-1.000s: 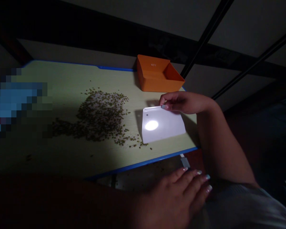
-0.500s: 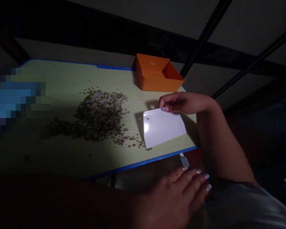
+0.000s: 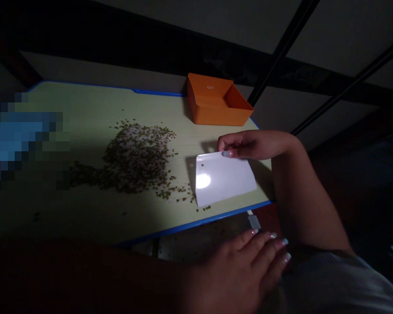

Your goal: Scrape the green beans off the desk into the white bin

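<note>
My right hand (image 3: 253,145) pinches the top edge of a white plastic scraper card (image 3: 224,178), whose lower edge rests on the pale table (image 3: 94,113) near its front right corner. A spread of small green beans (image 3: 137,159) lies just left of the card, with a few loose beans at its lower left corner. My left hand (image 3: 245,266) lies flat below the table's blue front edge, fingers stretched out and together, holding nothing.
An orange open box (image 3: 216,105) stands at the table's far right edge. A blurred blue patch (image 3: 22,139) covers the left side. Dark metal bars (image 3: 281,48) run behind the table. The room is dim outside the lit area.
The card has tipped and slid slightly toward the table's front edge, and my right hand has dropped a little with it. My left hand has stayed still.
</note>
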The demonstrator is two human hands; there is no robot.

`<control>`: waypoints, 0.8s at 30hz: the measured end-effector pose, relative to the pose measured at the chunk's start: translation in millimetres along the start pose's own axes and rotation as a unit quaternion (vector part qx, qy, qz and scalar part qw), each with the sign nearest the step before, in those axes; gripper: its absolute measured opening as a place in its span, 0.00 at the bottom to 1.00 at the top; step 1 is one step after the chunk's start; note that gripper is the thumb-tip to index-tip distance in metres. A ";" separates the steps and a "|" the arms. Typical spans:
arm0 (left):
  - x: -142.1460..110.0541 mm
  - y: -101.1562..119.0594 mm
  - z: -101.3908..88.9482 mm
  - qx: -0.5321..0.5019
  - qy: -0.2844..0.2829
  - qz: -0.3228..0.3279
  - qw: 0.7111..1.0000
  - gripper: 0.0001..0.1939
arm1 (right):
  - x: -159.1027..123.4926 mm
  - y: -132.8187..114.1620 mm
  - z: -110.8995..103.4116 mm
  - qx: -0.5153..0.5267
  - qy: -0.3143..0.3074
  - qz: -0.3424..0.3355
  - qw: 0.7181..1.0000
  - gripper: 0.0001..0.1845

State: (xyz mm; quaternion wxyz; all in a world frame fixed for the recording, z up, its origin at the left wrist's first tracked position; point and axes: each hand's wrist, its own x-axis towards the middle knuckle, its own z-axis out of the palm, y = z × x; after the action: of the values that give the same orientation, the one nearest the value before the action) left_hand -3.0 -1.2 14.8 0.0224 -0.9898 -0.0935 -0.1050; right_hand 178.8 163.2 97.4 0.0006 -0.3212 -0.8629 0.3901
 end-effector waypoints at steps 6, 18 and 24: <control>0.1 -0.4 0.5 0.006 -0.001 0.001 1.000 0.24 | 1.1 -5.3 3.3 0.004 -0.025 -0.012 1.000 0.10; 0.3 -0.7 -0.8 -0.002 -0.004 -0.005 1.000 0.23 | 1.0 -2.4 2.8 0.014 -0.031 0.024 0.999 0.09; -0.7 -0.3 0.7 -0.001 -0.007 -0.001 1.000 0.24 | 0.3 -5.4 1.3 0.006 -0.045 0.040 0.998 0.10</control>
State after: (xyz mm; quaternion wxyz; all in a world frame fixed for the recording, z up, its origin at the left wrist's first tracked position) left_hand -3.5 -1.0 14.0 0.0211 -0.9904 -0.0946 -0.0981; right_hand 175.3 159.8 100.1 -0.0514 -0.3376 -0.8461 0.4092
